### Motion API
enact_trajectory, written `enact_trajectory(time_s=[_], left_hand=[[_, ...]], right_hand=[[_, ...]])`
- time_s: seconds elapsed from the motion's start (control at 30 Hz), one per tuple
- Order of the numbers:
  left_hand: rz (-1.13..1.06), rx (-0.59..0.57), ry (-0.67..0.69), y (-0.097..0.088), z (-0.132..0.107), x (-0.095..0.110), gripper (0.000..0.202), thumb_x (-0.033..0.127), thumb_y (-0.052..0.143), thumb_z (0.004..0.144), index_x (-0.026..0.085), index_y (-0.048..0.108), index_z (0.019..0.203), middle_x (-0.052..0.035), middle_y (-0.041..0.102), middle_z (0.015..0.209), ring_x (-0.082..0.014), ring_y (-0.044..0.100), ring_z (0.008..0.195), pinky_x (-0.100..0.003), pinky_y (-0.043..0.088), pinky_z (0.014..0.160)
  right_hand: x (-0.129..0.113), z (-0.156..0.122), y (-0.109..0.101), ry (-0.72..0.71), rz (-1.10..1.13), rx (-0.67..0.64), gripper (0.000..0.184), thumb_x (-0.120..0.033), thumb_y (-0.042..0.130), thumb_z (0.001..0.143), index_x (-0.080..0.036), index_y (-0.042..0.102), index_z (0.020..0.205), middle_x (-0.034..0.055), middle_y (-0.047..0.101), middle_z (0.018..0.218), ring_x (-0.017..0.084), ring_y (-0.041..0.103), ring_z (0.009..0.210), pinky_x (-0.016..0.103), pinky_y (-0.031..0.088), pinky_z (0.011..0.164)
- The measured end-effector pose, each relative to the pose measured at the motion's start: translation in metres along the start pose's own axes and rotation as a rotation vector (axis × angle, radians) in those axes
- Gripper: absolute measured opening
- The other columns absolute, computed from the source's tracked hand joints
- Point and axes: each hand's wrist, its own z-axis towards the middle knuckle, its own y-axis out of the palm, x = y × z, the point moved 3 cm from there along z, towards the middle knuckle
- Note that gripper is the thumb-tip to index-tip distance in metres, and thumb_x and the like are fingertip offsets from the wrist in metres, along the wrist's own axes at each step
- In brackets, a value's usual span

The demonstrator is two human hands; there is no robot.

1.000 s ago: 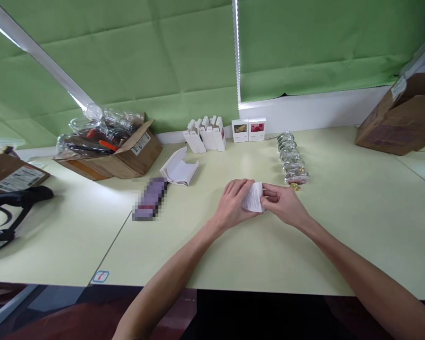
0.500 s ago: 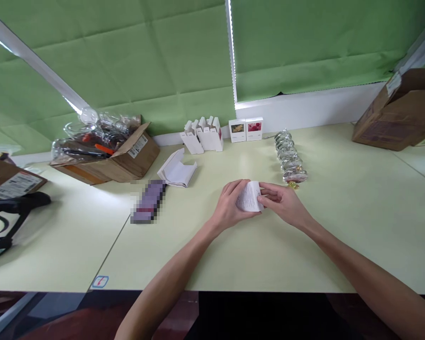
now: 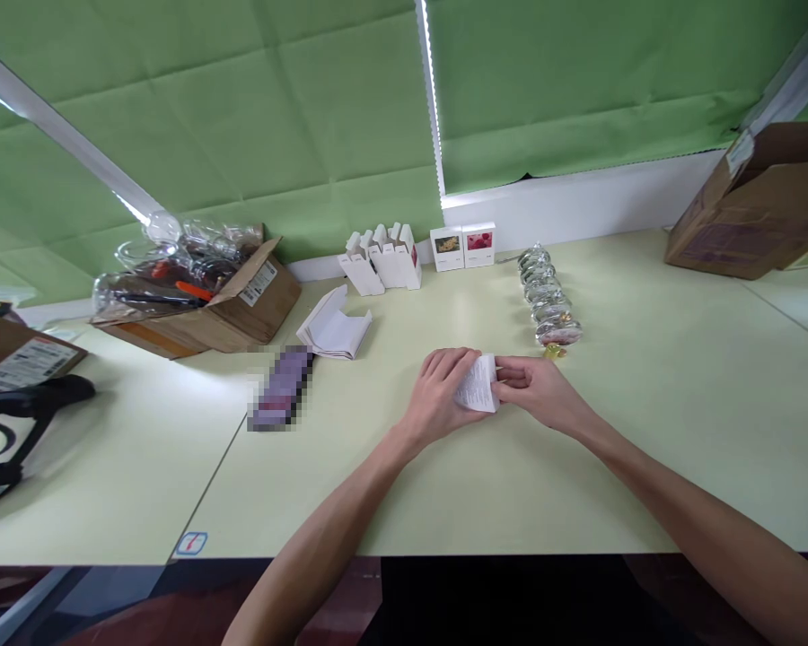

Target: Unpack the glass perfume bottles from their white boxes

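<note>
Compared with half a second ago, the printed white sheet (image 3: 478,386) is showing a narrower, more creased face, and both hands are sitting slightly lower over the table (image 3: 653,422).

The sheet is being held just above the tabletop, in the middle, between the two hands. The left hand (image 3: 436,395) is curling its fingers over the sheet's left edge. The right hand (image 3: 540,393) is pinching the right edge between thumb and fingertips. Both hands are closed on it.

The sheet is looking very light, thin and limp. It is likely creasing easily and tearing under a hard pull, so the edges and fold lines seem the best places to grip.

By count there is one sheet and two hands. Beyond the left hand, one loose stack of flat white cartons (image 3: 335,328) is lying beside a pixelated purple object (image 3: 279,393). Upright white cartons (image 3: 381,262), roughly five, are standing by the wall. Two picture-faced boxes (image 3: 463,247) are standing just right of them.

A row of clear-wrapped shiny items (image 3: 548,301) is running back from the right hand, overlapping too much to count. Three cardboard boxes are showing. One (image 3: 242,305) is holding plastic bags, one (image 3: 747,215) is at far right, and one (image 3: 20,354) is at far left above a black tool (image 3: 13,417).
</note>
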Motion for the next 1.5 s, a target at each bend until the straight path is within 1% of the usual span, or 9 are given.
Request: enact_trajectory(time_s=[0.23,0.57,0.73,0.87,0.97,1.03,1.2,1.37,1.5], left_hand=[[0.011,0.006,0.071,0.000,-0.001,0.001,0.061,0.043,0.072,0.079,0.023,0.050,0.133,-0.0100,0.065,0.124,-0.0273,0.060,0.115,-0.042,0.044,0.104],[-0.102,-0.020,0.001,-0.003,-0.001,-0.008,0.072,0.046,0.081,0.072,0.024,0.050,0.133,-0.0117,0.063,0.125,-0.0291,0.059,0.118,-0.045,0.046,0.104],[-0.157,-0.010,-0.078,-0.005,-0.004,-0.017,0.083,0.044,0.087,0.066,0.025,0.048,0.137,-0.0117,0.061,0.131,-0.0302,0.058,0.123,-0.045,0.049,0.103],[-0.139,0.002,-0.055,-0.003,-0.005,-0.016,0.085,0.047,0.087,0.065,0.025,0.048,0.137,-0.0130,0.061,0.131,-0.0312,0.058,0.123,-0.047,0.049,0.103],[-0.161,0.004,-0.080,-0.005,-0.005,-0.017,0.084,0.047,0.087,0.065,0.024,0.049,0.136,-0.0132,0.061,0.131,-0.0310,0.058,0.123,-0.046,0.049,0.104],[-0.208,0.004,-0.126,-0.006,-0.004,-0.018,0.082,0.046,0.087,0.064,0.024,0.050,0.133,-0.0125,0.061,0.131,-0.0298,0.059,0.122,-0.044,0.051,0.102],[-0.271,0.007,-0.184,-0.008,-0.003,-0.019,0.082,0.047,0.088,0.062,0.023,0.051,0.131,-0.0114,0.062,0.129,-0.0293,0.060,0.119,-0.043,0.052,0.100],[-0.285,-0.004,-0.220,-0.007,-0.003,-0.017,0.081,0.046,0.088,0.063,0.024,0.051,0.132,-0.0110,0.061,0.129,-0.0291,0.062,0.117,-0.043,0.054,0.098],[-0.259,0.006,-0.155,-0.006,-0.004,-0.014,0.082,0.044,0.089,0.063,0.024,0.050,0.133,-0.0113,0.061,0.130,-0.0287,0.060,0.120,-0.043,0.052,0.101]], right_hand=[[0.000,0.000,0.002,-0.002,-0.026,0.029,0.022,-0.018,0.059,0.068,-0.016,0.074,0.084,0.0002,0.072,0.073,0.021,0.069,0.076,0.030,0.056,0.068],[0.002,-0.001,-0.005,0.046,-0.014,0.032,0.026,-0.021,0.059,0.069,-0.017,0.078,0.086,-0.0006,0.072,0.070,0.022,0.068,0.070,0.029,0.054,0.058],[0.001,0.000,-0.008,0.015,0.098,0.011,0.034,-0.030,0.061,0.079,-0.018,0.075,0.107,0.0035,0.077,0.089,0.021,0.071,0.080,0.035,0.060,0.074],[0.000,-0.004,-0.004,-0.054,-0.096,0.092,0.052,-0.034,0.067,0.082,-0.019,0.061,0.132,0.0077,0.077,0.101,0.022,0.073,0.080,0.034,0.061,0.071],[0.003,-0.005,-0.007,-0.123,-0.278,0.218,0.058,-0.028,0.061,0.087,-0.018,0.050,0.143,0.0083,0.077,0.101,0.020,0.073,0.074,0.035,0.061,0.068],[0.007,-0.005,-0.011,-0.208,-0.406,0.285,0.057,-0.025,0.056,0.089,-0.018,0.048,0.145,0.0106,0.075,0.110,0.023,0.074,0.082,0.038,0.062,0.070],[0.011,-0.005,-0.009,-0.522,-0.768,0.364,0.028,-0.021,0.050,0.094,-0.022,0.069,0.115,0.0120,0.065,0.135,0.030,0.063,0.122,0.047,0.058,0.093],[0.005,-0.010,-0.002,-0.707,-0.746,0.387,0.022,-0.021,0.054,0.095,-0.024,0.074,0.104,0.0116,0.065,0.133,0.027,0.060,0.126,0.047,0.053,0.102],[-0.002,-0.015,0.001,-0.789,-0.711,0.438,0.018,-0.024,0.060,0.093,-0.024,0.075,0.102,0.0123,0.062,0.136,0.030,0.053,0.133,0.054,0.046,0.108]])
